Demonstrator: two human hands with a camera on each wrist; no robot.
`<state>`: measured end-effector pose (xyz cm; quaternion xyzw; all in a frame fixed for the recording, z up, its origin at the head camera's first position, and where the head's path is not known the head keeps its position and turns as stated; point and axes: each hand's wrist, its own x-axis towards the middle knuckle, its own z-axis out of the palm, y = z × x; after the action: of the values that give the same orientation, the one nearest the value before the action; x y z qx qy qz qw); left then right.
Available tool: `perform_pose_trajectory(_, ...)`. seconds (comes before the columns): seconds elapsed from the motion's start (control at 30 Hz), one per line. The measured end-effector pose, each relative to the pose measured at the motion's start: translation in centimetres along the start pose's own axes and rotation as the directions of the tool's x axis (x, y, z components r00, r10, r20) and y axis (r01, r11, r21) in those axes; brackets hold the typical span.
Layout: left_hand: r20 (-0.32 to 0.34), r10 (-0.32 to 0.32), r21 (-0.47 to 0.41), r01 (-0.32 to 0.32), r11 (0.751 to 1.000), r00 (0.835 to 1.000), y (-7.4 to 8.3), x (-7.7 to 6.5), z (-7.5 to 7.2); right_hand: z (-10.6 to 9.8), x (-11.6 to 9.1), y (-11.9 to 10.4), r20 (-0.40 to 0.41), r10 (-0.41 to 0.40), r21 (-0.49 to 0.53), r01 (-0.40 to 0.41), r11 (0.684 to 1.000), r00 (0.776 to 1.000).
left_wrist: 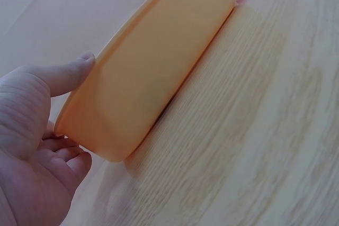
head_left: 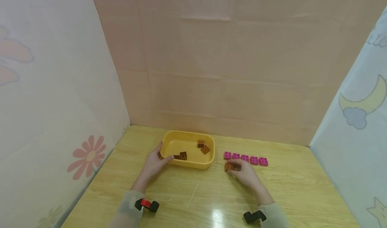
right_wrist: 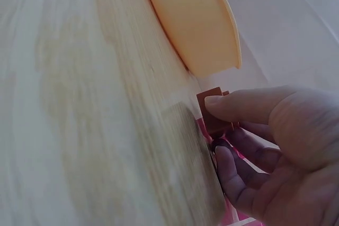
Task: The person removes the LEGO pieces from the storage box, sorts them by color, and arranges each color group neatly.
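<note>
My left hand (head_left: 155, 163) grips the left end of a yellow plastic tub (head_left: 193, 165), its thumb over the near rim and the other fingers round the outside. Several brown toy building blocks (head_left: 205, 149) lie inside the tub. To the right of the tub, my right hand (head_left: 244, 173) pinches a brown toy building block (head_left: 228, 167) between thumb and fingers, just in front of the left end of a row of pink blocks (head_left: 254, 160). In the right wrist view the thumb presses on the flat side of the brown block (right_wrist: 214, 117). Fingers partly hide some pink blocks.
The wooden table (head_left: 181, 197) ends at a plain pinkish-tan backdrop (head_left: 229, 70) just behind the tub. Patterned white sheets (head_left: 66, 97) stand at the left and right sides.
</note>
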<state>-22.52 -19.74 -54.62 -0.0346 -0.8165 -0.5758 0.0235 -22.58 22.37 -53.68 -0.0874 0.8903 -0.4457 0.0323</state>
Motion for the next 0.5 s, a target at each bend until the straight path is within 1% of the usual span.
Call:
perform_pose_trajectory(0.2,-0.009,0.01,0.035,-0.01,0.999,1.0,-0.09,-0.14,0.1,0.29,-0.28,-0.21,-0.014,0.005,-0.011,-0.005,1.0,1.0)
perform_pose_trajectory(0.4,-0.018,0.008,0.013,-0.007,1.0,1.0,-0.03,-0.23,0.18,0.65,-0.13,-0.17,-0.029,-0.011,-0.025,0.01,1.0,1.0)
perform_pose_trajectory(0.5,-0.021,0.003,0.022,-0.002,1.0,1.0,-0.04,-0.21,0.14,0.78,-0.07,-0.25,-0.039,-0.001,-0.035,0.0,0.999,0.999)
